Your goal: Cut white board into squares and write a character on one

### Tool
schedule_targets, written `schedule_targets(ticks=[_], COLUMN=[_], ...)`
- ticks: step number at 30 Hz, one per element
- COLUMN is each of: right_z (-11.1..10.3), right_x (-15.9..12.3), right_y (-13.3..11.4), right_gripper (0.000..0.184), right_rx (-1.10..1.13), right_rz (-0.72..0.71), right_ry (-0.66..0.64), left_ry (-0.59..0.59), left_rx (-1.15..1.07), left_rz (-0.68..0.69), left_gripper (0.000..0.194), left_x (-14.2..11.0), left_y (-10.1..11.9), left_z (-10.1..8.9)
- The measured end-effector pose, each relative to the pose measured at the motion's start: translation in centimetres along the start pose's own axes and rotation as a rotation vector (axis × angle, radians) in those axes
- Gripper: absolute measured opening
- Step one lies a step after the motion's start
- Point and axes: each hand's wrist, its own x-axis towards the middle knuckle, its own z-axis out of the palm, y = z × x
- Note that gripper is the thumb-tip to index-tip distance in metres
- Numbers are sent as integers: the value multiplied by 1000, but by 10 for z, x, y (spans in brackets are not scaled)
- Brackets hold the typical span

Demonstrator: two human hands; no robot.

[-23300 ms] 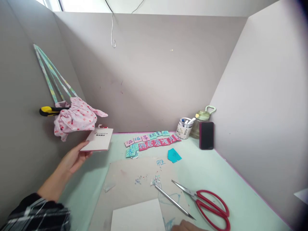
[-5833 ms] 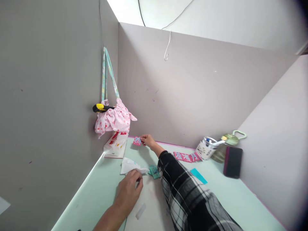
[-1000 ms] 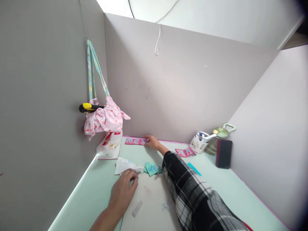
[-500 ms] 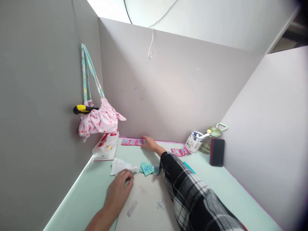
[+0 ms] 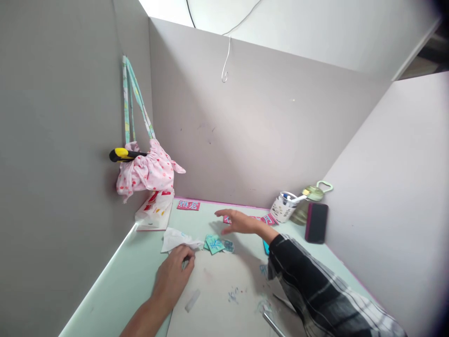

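Observation:
My right hand (image 5: pixel 242 222) hovers over the back of the table, fingers apart and pointing left. Partly hidden behind it is a pink card (image 5: pixel 227 219) with blue lettering. More pink cards (image 5: pixel 269 219) lie to its right, and another short row of pink cards (image 5: pixel 188 205) lies along the back edge on the left. My left hand (image 5: pixel 176 267) rests with curled fingers on the left edge of a pale board (image 5: pixel 206 299), against a crumpled white tissue (image 5: pixel 178 239). Anything inside those fingers is hidden. Green cards (image 5: pixel 214 244) with blue marks lie between the hands.
A pink spotted bag (image 5: pixel 150 171) holding a yellow-black cutter (image 5: pixel 122 154) hangs at left above a white packet (image 5: pixel 154 213). At back right stand a jar of pens (image 5: pixel 282 208), a green bottle (image 5: pixel 314 192) and a phone (image 5: pixel 316 223). A metal tool (image 5: pixel 272 323) lies near my right sleeve.
My right hand has moved right from the left row of pink cards. That row is shorter, and a pink card now lies near the right-hand cards. My left hand has stayed put.

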Motion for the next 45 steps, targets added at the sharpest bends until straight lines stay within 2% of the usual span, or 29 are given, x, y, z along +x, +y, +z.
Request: schedule_targets(ticks=[2, 5, 7, 9, 12, 15, 19, 24, 27, 30, 37, 42, 45], right_z=[15, 28, 27, 20, 16, 27, 42, 24, 8, 3, 26, 33, 34], right_x=[-6, -12, -16, -22, -31, -36, -34, -43, -56, -64, -49, -43, -38], right_y=[-20, -36, -34, -26, -21, -26, -32, -10, 2, 1, -20, -15, -16], right_gripper=[78, 60, 50, 47, 57, 69, 63, 64, 56, 46, 41, 32, 26], right_rx=[33, 57, 63, 61, 60, 61, 54, 21, -28, -59, -68, -97, -106], right_rz=[-75, -98, -62, -22, -17, -48, -31, 132, 201, 202, 108, 133, 140], right_ry=[-33, -16, 37, 83, 73, 45, 110, 224, 186, 138, 5, -32, -8], left_ry=[4, 3, 1, -2, -1, -1, -8, -9, -12, -16, -29, -24, -14], left_rx=[2, 6, 6, 5, 4, 7, 16, 22, 17, 10, 3, -2, -7], left_rz=[6, 10, 13, 17, 15, 9, 15, 5, -6, -8, -9, -2, -4], left_gripper=[17, 18, 18, 18, 18, 19, 19, 18, 18, 19, 20, 21, 20], left_x=[0, 0, 0, 1, 1, 2, 1, 1, 1, 1, 1, 1, 1], left_y=[1, 1, 0, -2, -3, -2, -1, -2, -2, -1, 0, -1, -1], left_z=[-1, -1, 0, 1, 1, 0, -1, 0, -1, -1, -2, -2, -1])
